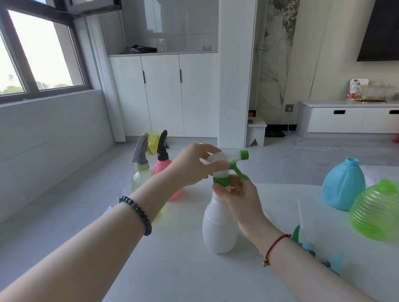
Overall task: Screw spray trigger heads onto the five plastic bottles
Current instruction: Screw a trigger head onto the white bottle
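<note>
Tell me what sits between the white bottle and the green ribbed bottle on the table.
In the head view, only the right forearm crosses that stretch between the white bottle and the green ribbed bottle; otherwise bare table.

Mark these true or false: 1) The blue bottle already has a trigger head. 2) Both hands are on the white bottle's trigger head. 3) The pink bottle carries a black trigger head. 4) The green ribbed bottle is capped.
1) False: the blue bottle has a bare open neck.
2) True: the left hand holds the trigger head; the right hand pinches its green collar above the white bottle.
3) True: the pink bottle has one.
4) False: the green ribbed bottle is open, with no head.
</note>
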